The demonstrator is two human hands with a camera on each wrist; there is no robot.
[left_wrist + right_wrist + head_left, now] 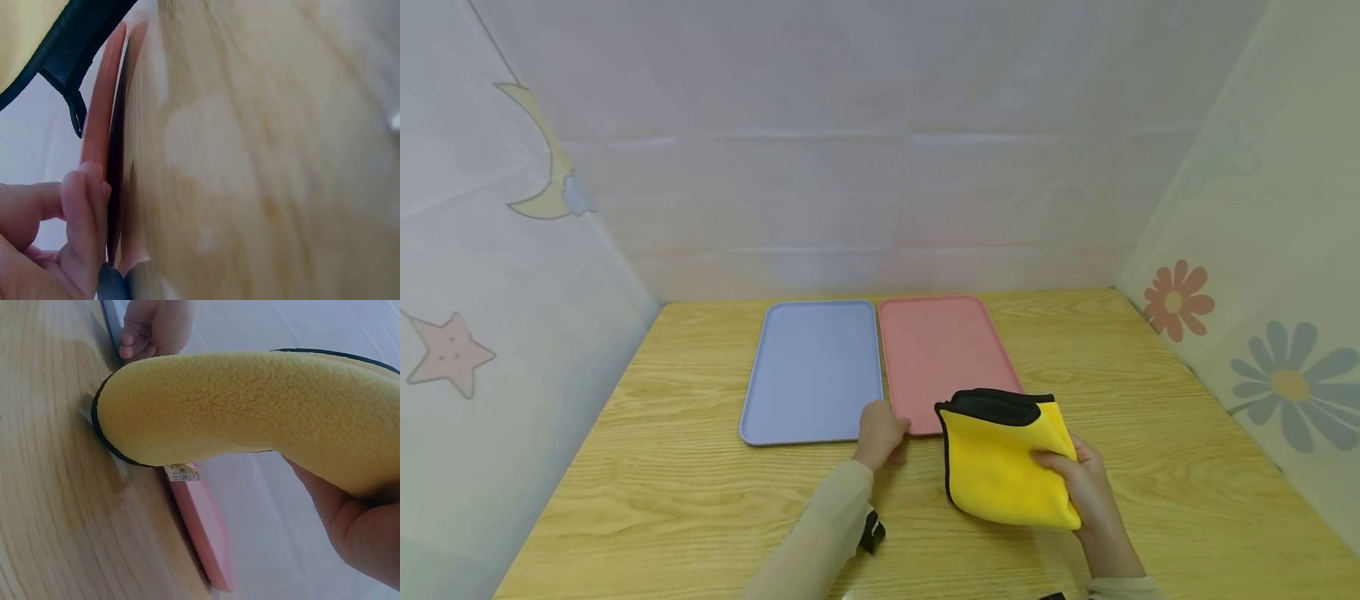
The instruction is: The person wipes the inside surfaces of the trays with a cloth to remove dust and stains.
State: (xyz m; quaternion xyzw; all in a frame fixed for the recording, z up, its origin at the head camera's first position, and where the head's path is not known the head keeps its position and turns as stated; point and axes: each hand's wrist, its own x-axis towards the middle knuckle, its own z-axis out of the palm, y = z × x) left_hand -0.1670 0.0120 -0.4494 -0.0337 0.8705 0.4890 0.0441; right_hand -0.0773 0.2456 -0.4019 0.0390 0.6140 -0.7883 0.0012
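Note:
A folded yellow cloth (pixel 1000 471) with black edging is gripped at its right side by my right hand (pixel 1088 485), thumb on the near face. It is held up over the table, just in front of the pink tray (pixel 943 354). At that tray's near left corner, my left hand (pixel 880 435) pinches the rim; in the left wrist view the fingers (pixel 84 200) lie against the tray's edge. The right wrist view shows the fleecy cloth (pixel 250 412) bent in a thick fold, hiding part of the pink tray (pixel 203 531).
Left of the pink tray, side by side with it, lies a blue tray (pixel 816 367). Both lie on a wood-grain table (pixel 685 475). Pale sheets with printed shapes hang at the back and both sides. A small printed label (pixel 183 472) shows by the pink tray.

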